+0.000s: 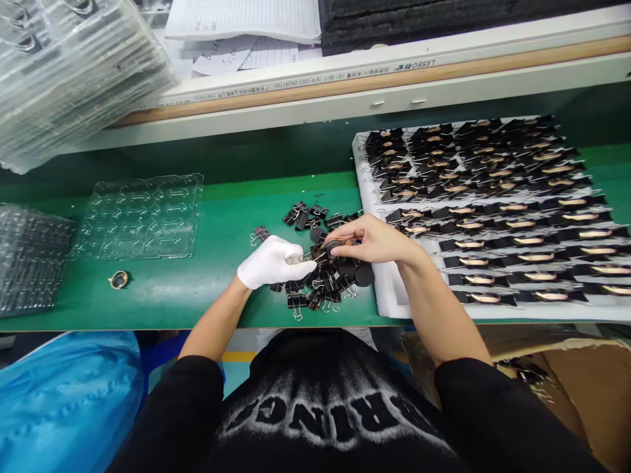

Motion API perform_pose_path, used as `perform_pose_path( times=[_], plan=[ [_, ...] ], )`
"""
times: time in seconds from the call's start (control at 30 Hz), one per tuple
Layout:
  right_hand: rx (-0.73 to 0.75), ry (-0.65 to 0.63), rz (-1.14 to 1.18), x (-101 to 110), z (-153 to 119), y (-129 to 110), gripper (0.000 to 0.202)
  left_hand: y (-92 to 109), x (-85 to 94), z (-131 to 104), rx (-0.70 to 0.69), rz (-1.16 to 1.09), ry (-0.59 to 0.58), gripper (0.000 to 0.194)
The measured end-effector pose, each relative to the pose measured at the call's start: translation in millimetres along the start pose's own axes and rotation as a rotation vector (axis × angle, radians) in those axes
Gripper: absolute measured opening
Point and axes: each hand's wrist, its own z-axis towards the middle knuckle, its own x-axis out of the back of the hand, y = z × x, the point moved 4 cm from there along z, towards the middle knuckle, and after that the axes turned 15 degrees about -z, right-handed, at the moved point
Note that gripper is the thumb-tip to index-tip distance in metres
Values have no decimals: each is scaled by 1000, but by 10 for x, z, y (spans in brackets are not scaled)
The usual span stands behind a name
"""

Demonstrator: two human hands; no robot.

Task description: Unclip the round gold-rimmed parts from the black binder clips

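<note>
My left hand, in a white glove, pinches a black binder clip by its wire handles. Bare, my right hand grips a round dark disc between thumb and fingers, right at the clip's jaws. Whether the jaws are around the disc's edge I cannot tell. Under both hands lies a loose heap of black binder clips with silver handles. Several black discs lie among them by my right wrist. A smaller group of clips sits just beyond my hands.
A white foam tray at right carries rows of clips clamped on round pieces. Leftward are a clear blister tray, stacked trays and a small gold-rimmed round part. More trays overhang the upper left. A cardboard box stands below right.
</note>
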Motion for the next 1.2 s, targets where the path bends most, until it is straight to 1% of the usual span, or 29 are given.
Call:
perform_pose_path(
  times=[0.13, 0.2, 0.23, 0.27, 0.3, 0.37, 0.4, 0.43, 0.47, 0.5, 0.53, 0.57, 0.6, 0.63, 0.67, 0.77, 0.8, 0.87, 0.93, 1.03, 1.07, 1.13, 1.2],
  plan=[
    [-44, -11, 38, -36, 10, 41, 30, -12, 0, -7, 81, 77, -12, 51],
    [-85, -14, 97, -54, 18, 53, 31, -11, 53, -22, 131, 127, -48, 49],
    [-102, -3, 136, -57, 23, 54, 32, -8, 112, -33, 147, 140, -46, 47],
    [-118, 25, 183, -50, 29, 53, 33, -8, 202, -47, 160, 147, -6, 45],
    [-131, 69, 241, -35, 35, 51, 35, -16, 324, -66, 177, 163, 79, 45],
    [-155, 182, 388, 12, 41, 55, 37, -72, 616, -130, 270, 278, 306, 53],
    [-166, 225, 470, 32, 44, 60, 39, -121, 749, -169, 349, 367, 388, 59],
    [-177, 247, 549, 41, 47, 67, 43, -184, 848, -203, 439, 445, 402, 63],
    [-188, 241, 619, 37, 53, 72, 48, -259, 909, -226, 523, 491, 348, 66],
    [-199, 215, 675, 20, 62, 75, 53, -336, 933, -243, 592, 496, 253, 67],
    [-209, 183, 716, -5, 72, 75, 59, -404, 930, -256, 639, 461, 152, 66],
    [-216, 158, 745, -35, 82, 72, 63, -453, 912, -266, 664, 407, 76, 64],
    [-220, 146, 764, -67, 91, 68, 64, -481, 889, -271, 669, 350, 42, 61],
    [-223, 149, 779, -101, 101, 62, 61, -489, 865, -271, 661, 293, 52, 59],
    [-226, 161, 793, -135, 110, 54, 57, -481, 842, -265, 642, 232, 104, 57],
    [-221, 184, 824, -245, 132, 6, 49, -387, 725, -221, 522, 5, 352, 51],
    [-210, 186, 822, -278, 138, -16, 47, -346, 661, -199, 469, -67, 424, 49],
    [-184, 196, 796, -333, 151, -49, 46, -254, 506, -142, 350, -146, 520, 48],
    [-160, 202, 758, -379, 164, -59, 46, -170, 336, -80, 247, -156, 534, 47],
    [-126, 207, 711, -429, 186, -36, 45, -87, 129, -10, 132, -81, 431, 49],
    [-112, 218, 694, -435, 192, -24, 46, -75, 97, -4, 105, -33, 415, 49],
    [-89, 238, 669, -439, 200, -7, 46, -81, 97, -19, 101, 83, 453, 44],
    [-60, 249, 653, -439, 208, -6, 45, -127, 133, -49, 182, 165, 508, 38]
  ],
)
